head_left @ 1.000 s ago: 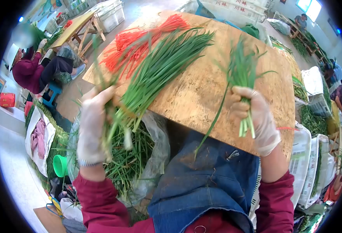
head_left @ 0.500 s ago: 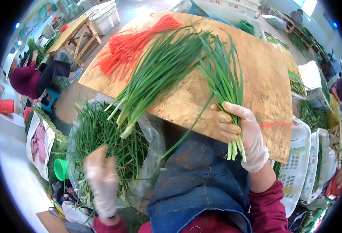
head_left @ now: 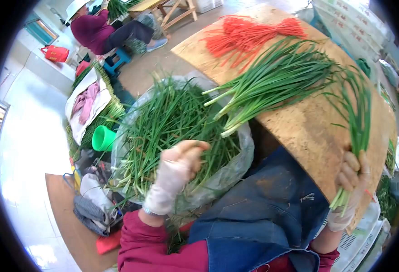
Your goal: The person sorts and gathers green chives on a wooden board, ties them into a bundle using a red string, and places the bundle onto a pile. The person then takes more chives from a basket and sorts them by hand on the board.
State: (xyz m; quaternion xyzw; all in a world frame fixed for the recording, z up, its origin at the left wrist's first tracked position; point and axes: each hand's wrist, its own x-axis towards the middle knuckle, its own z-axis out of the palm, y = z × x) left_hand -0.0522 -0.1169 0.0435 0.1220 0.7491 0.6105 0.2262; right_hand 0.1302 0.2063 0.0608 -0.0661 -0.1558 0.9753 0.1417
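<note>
My right hand (head_left: 351, 174), in a thin whitish glove, is closed around a bunch of garlic chives (head_left: 360, 118). Their pale cut ends poke out below the fingers, and the leaves rest toward the board. Over a plastic-lined heap of loose chives (head_left: 163, 129) hovers my left hand (head_left: 181, 161), gloved too and slightly blurred. Its fingers are curled together; whether anything thin is between them is hidden. A larger pile of chives (head_left: 276, 81) lies on the wooden board (head_left: 294, 129), its white ends jutting over the near edge.
Red plastic strips (head_left: 249, 38) lie on the board's far part. A green cup (head_left: 103, 138) stands left of the clear plastic bag (head_left: 245, 156). Beyond, a person (head_left: 95, 29) sits on a blue stool (head_left: 115, 61). White crates (head_left: 344, 22) are stacked behind the board.
The view has swung left. My left hand has risen over the heap and its fingers have curled. A loose chive stalk that hung below the board has dropped from sight. My right hand keeps its bunch.
</note>
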